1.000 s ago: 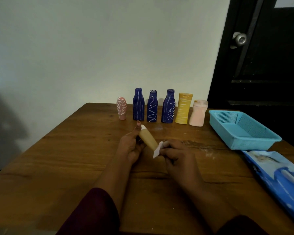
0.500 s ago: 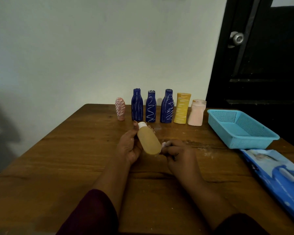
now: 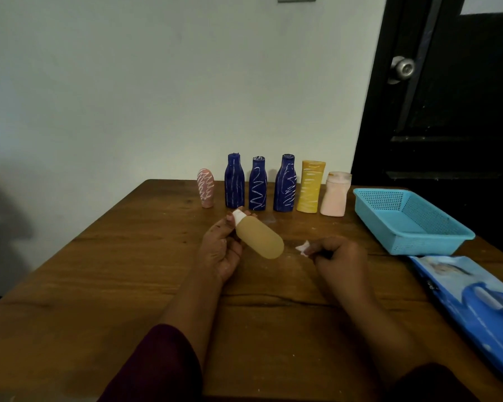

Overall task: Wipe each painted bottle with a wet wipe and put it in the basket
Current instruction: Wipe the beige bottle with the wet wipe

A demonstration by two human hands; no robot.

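Tan bottle [image 3: 259,237] in my left hand [image 3: 219,250], lifted off the table [image 3: 128,271] and tilted: white cap end up and away from me, rounded base pointing down toward my right. Left thumb lies beside the cap and the fingers curl round the far side of the neck, so the grip is at the top end only and the body hangs free. My right hand [image 3: 336,256] is just to the right of the base and not touching it. Its fingers are curled in, pinching a small crumpled wet wipe [image 3: 302,246], white with a pinkish tinge, which sticks out at the fingertips toward the bottle. I cannot tell whether that hand rests on the wood or hovers just above it. Beyond the hands, a row stands upright along the far edge of the table, left to right: pink bottle [image 3: 206,188] with white zigzags, left blue bottle [image 3: 234,181], middle blue bottle [image 3: 257,184], right blue bottle [image 3: 285,184], all three with white scribbles, then yellow bottle [image 3: 310,187] with white strokes, then pale peach bottle [image 3: 335,195]. The turquoise mesh basket [image 3: 424,246] sits at the right side of the table, well apart from the held bottle. Nearer me on the right edge lies a blue wipes pack [image 3: 476,297]. Dark maroon sleeves [image 3: 163,364] cover both forearms. Pale wall behind the table; black door [image 3: 447,111] with a round metal knob [image 3: 402,68] at far right.
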